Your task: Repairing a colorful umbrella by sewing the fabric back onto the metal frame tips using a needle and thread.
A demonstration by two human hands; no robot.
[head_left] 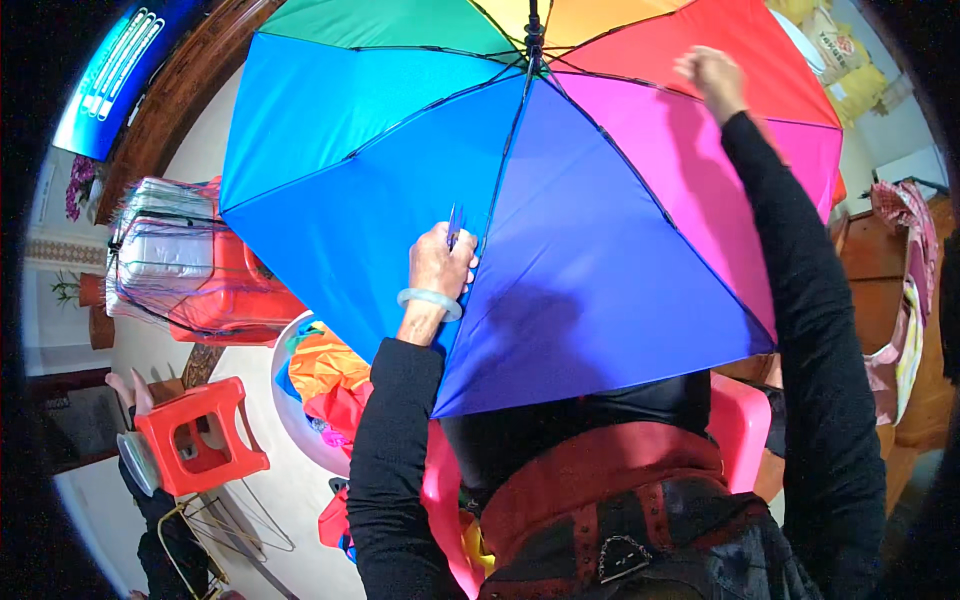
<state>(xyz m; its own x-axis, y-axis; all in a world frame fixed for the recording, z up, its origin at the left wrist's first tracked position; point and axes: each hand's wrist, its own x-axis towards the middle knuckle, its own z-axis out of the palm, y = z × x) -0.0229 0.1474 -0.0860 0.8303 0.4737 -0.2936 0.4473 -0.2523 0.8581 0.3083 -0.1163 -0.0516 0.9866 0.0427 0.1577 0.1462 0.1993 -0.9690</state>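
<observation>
A rainbow umbrella (585,270) lies spread open in front of me, its inside with black ribs and the dark shaft (535,40) facing up. My left hand (433,268), with a pale bangle (430,301) on the wrist, is closed on small pointed scissors (454,226). Their blades point away from me, and the hand sits by a rib between the blue and purple panels. My right hand (715,82) is raised over the pink and red panels, slightly blurred, its fingers pinched together. Whatever may be between those fingers is too small to see.
At the left, a white basin (290,420) holds bunched colourful cloth. Beyond it are a red plastic stool (205,437) and a netted stack of white and red things (165,245). A lit screen (115,75) is at the upper left. Patterned cloth (905,300) hangs at the right.
</observation>
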